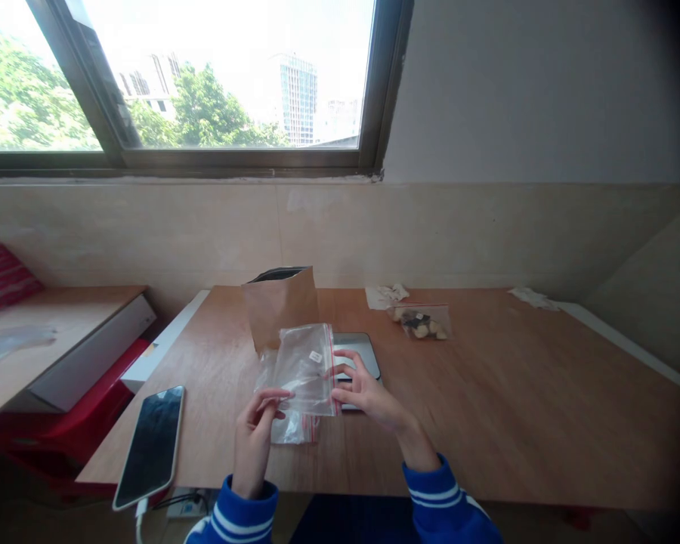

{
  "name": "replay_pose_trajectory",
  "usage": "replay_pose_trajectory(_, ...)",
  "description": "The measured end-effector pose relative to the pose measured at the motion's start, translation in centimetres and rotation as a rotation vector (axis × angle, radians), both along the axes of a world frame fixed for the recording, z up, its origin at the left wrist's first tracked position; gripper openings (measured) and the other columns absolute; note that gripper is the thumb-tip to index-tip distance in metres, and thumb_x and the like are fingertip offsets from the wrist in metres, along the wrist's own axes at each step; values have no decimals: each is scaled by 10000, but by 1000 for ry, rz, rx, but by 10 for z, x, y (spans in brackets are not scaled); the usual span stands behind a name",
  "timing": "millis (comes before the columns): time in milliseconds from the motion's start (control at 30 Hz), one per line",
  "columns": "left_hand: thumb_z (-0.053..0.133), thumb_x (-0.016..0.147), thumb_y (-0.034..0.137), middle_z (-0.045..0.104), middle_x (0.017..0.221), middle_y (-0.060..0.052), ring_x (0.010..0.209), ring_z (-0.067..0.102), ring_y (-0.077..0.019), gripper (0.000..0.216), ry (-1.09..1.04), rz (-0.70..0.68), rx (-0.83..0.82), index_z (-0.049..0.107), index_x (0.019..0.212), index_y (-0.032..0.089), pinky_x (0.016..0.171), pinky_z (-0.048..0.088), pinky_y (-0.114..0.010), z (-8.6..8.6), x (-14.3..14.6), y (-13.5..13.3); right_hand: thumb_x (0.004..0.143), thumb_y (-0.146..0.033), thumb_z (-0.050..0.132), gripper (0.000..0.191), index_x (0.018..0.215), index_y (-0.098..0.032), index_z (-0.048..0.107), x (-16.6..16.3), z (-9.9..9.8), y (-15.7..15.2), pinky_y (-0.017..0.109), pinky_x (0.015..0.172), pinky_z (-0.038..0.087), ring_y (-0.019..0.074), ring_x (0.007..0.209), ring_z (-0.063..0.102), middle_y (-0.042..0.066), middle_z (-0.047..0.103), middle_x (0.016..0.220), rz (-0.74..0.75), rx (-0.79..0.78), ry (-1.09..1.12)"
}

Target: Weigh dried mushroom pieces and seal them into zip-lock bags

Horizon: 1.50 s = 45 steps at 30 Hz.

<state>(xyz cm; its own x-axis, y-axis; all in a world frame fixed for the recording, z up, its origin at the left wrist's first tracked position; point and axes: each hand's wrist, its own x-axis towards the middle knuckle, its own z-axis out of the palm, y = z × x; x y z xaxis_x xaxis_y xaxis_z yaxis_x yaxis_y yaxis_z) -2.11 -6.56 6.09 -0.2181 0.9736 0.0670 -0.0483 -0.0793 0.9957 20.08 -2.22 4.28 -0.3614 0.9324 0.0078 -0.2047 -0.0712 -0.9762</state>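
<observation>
A clear zip-lock bag with a red seal line and a small white label is held up over the table. My left hand pinches its lower left part. At the red-lined edge on the right, my right hand has its fingers on the bag, thumb below. Beneath it lie more clear zip bags. A flat scale with a silver top sits behind my right hand, partly covered. Behind the bag stands a brown paper pouch, its top open and dark inside.
A filled zip bag with pale and dark pieces lies at the back, near crumpled white tissue. On the left edge rests a phone with a cable plugged in. A red stool stands beside the wooden table.
</observation>
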Motion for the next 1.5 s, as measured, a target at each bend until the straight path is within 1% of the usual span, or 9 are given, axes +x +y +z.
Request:
replay_pose_trajectory(200, 585, 781, 355, 720, 838, -55, 776, 628, -214, 252, 233, 90, -7, 734, 933, 221, 662, 475, -266, -9, -32, -3, 768, -307, 544, 305, 1050, -192, 565, 86, -37, 57, 485, 965, 416, 279, 1142, 515, 140, 546, 1160, -576, 241, -603)
replay_pose_trajectory(367, 516, 807, 232, 694, 909, -81, 858, 635, -247, 309, 804, 158, -14, 725, 1032, 267, 802, 474, -368, -35, -41, 2, 722, -239, 525, 569, 1283, -164, 457, 160, -73, 97, 573, 1066, 245, 356, 1365, 265, 194, 364, 1397, -869, 294, -1135)
replay_pose_trajectory(533, 473, 864, 205, 439, 1403, -116, 1207, 484, -313, 351, 1259, 287, 212, 685, 1127, 302, 952, 403, -479, -24, -32, 11, 720, -311, 548, 610, 1297, -142, 446, 184, -101, 104, 521, 1040, 297, 352, 1295, 361, 202, 417, 1376, -943, 374, -1139)
replay_pose_trajectory(633, 426, 894, 200, 445, 1423, -87, 1280, 438, -274, 397, 1332, 103, 367, 619, 1223, 307, 995, 397, -432, -23, -19, 23, 777, -311, 459, 416, 1141, -129, 547, 189, -103, 102, 458, 974, 371, 300, 1133, 505, 184, 572, 1185, -1036, 416, -1025)
replay_pose_trajectory(833, 416, 879, 220, 493, 1408, -108, 1324, 410, -279, 451, 1435, -116, 303, 553, 1309, 221, 1041, 373, -448, -80, 5, 44, 814, -367, 432, 298, 942, -149, 590, 199, -92, 85, 376, 787, 453, 238, 826, 607, 120, 669, 910, -1034, 390, -967)
replay_pose_trajectory(967, 405, 909, 256, 389, 1479, -112, 1337, 393, -276, 457, 1317, -131, 291, 488, 1359, 264, 1025, 392, -457, -89, 1, 41, 801, -409, 475, 274, 828, -171, 610, 200, -77, 71, 352, 707, 461, 228, 735, 618, 98, 685, 819, -969, 360, -941)
replay_pose_trajectory(1200, 477, 902, 220, 475, 1370, -74, 1264, 454, -248, 394, 859, -55, 557, 528, 1282, 309, 1044, 373, -439, -29, 18, 21, 773, -463, 615, 311, 909, -185, 640, 143, -2, 1, 326, 716, 478, 217, 776, 618, 85, 686, 867, -810, 281, -520)
replay_pose_trajectory(1333, 500, 899, 280, 460, 1380, -108, 1262, 451, -249, 481, 460, -288, 427, 397, 1369, 260, 1001, 416, -410, 7, 52, 10, 742, -415, 693, 342, 1004, -203, 635, 89, 35, -41, 312, 809, 480, 220, 925, 623, 70, 687, 1016, -671, 139, -25)
replay_pose_trajectory(1500, 607, 830, 382, 611, 1082, -84, 912, 596, -180, 431, 193, -475, 130, 513, 1211, 202, 787, 482, -308, 24, 75, 12, 718, -387, 697, 330, 982, -192, 656, 39, 30, -44, 297, 673, 485, 205, 770, 639, 48, 699, 885, -398, -101, 202)
